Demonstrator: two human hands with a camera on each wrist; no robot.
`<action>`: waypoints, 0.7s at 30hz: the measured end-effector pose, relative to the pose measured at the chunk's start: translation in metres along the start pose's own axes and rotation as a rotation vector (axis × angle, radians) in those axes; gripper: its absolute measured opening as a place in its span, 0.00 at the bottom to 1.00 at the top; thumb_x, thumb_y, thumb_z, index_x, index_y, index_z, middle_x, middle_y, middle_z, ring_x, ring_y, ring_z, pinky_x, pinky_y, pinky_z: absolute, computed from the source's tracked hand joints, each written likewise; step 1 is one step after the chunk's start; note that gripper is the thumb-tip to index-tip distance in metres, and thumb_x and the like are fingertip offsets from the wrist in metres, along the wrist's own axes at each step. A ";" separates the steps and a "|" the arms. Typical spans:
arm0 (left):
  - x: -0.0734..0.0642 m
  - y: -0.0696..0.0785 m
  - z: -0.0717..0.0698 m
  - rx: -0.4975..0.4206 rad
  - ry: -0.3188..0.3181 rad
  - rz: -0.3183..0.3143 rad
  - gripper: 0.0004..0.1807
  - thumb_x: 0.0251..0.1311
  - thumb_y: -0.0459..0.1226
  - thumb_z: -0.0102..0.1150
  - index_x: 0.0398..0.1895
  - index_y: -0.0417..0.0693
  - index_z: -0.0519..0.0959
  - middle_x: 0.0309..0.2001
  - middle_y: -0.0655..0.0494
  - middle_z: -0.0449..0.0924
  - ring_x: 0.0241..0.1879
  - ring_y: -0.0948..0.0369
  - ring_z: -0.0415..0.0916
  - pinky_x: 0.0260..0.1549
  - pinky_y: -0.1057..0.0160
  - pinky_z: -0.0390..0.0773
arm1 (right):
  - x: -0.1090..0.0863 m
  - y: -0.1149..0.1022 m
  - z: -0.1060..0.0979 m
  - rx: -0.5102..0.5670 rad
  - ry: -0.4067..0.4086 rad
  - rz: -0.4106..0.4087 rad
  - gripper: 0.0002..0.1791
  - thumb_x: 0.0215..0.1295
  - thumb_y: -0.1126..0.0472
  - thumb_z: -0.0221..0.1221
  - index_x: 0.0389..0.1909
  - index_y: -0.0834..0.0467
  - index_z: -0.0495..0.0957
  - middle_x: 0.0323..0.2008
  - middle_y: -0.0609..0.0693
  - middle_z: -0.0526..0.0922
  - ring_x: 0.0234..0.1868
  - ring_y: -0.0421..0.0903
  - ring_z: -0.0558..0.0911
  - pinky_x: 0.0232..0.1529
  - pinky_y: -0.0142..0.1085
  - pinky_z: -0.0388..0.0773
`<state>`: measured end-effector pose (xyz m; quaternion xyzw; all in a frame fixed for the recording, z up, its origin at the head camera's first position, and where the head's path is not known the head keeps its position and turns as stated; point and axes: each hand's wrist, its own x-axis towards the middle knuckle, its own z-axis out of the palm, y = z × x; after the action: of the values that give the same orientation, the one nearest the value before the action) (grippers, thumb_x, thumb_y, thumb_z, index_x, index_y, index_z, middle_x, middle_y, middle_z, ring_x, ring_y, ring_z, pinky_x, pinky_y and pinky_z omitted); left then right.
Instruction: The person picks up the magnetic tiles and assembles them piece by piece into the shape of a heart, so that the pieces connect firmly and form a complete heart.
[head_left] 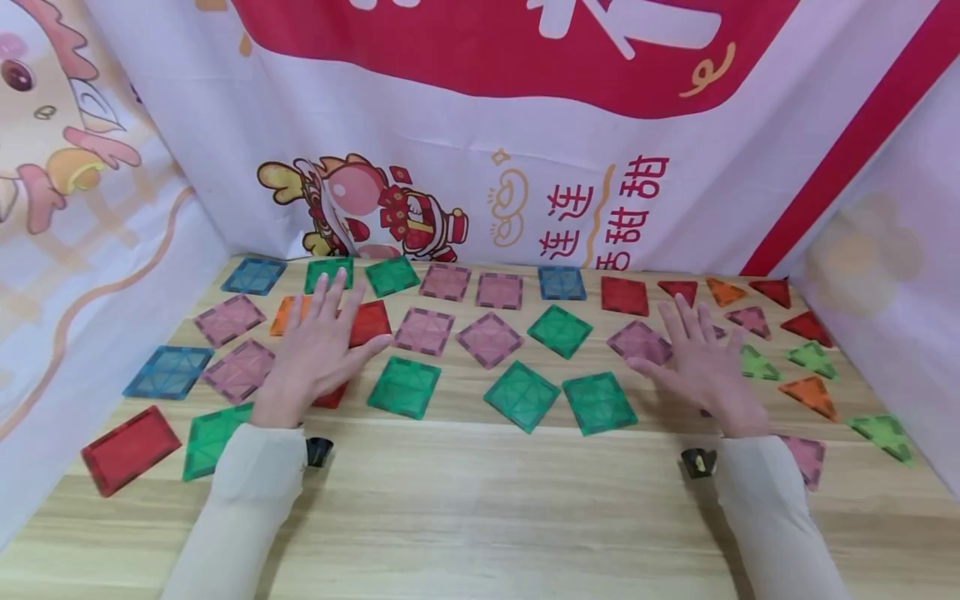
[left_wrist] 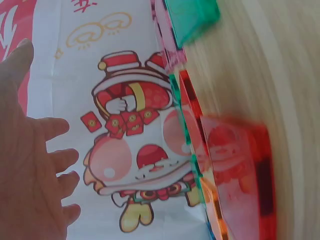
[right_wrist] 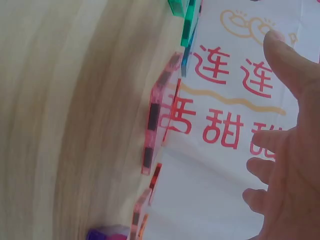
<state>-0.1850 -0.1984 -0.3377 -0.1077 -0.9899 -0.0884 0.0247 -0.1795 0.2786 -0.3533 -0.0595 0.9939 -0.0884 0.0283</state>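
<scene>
My left hand (head_left: 318, 350) is held palm down with spread fingers above the left group of tiles, holding nothing. Beneath and beside it are red square tiles (head_left: 371, 322) and an orange tile (head_left: 282, 317), partly hidden by the hand. On the right, my right hand (head_left: 699, 362) hovers with fingers apart near a pink square tile (head_left: 639, 342); nothing is in it. Both wrist views show the fingers above the tabletop. In the left wrist view a red tile (left_wrist: 240, 175) is close by; in the right wrist view a pink tile (right_wrist: 153, 117) lies below the hand.
Translucent squares in green (head_left: 405, 387), pink, blue (head_left: 168, 372) and red (head_left: 131, 450) lie spread over the wooden table (head_left: 480, 508). Several small triangles, orange (head_left: 810, 397) and light green (head_left: 882, 435) among them, lie at the right. A printed cloth (head_left: 465, 125) hangs behind.
</scene>
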 end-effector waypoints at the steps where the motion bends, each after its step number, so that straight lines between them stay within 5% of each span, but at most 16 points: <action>1: 0.001 0.002 0.000 -0.006 -0.007 0.004 0.50 0.62 0.68 0.36 0.76 0.51 0.36 0.76 0.45 0.29 0.74 0.43 0.27 0.68 0.36 0.30 | 0.001 -0.002 0.000 0.012 -0.013 -0.002 0.58 0.57 0.26 0.48 0.75 0.52 0.30 0.75 0.62 0.31 0.73 0.66 0.28 0.57 0.75 0.22; 15: 0.027 0.051 0.010 -0.206 -0.080 0.148 0.40 0.69 0.56 0.42 0.75 0.44 0.47 0.76 0.42 0.42 0.74 0.45 0.41 0.67 0.41 0.55 | 0.018 -0.028 0.005 0.084 -0.078 -0.130 0.51 0.62 0.36 0.54 0.75 0.58 0.42 0.75 0.61 0.39 0.74 0.67 0.35 0.64 0.69 0.26; 21: 0.036 0.076 0.022 -0.258 -0.097 0.192 0.37 0.69 0.53 0.44 0.74 0.43 0.52 0.74 0.41 0.49 0.73 0.44 0.47 0.67 0.42 0.56 | 0.026 -0.040 0.016 0.113 -0.088 -0.176 0.46 0.65 0.42 0.55 0.74 0.59 0.46 0.75 0.61 0.42 0.74 0.65 0.39 0.67 0.67 0.33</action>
<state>-0.2040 -0.1144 -0.3440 -0.2082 -0.9556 -0.2066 -0.0286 -0.2000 0.2335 -0.3626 -0.1487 0.9761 -0.1438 0.0672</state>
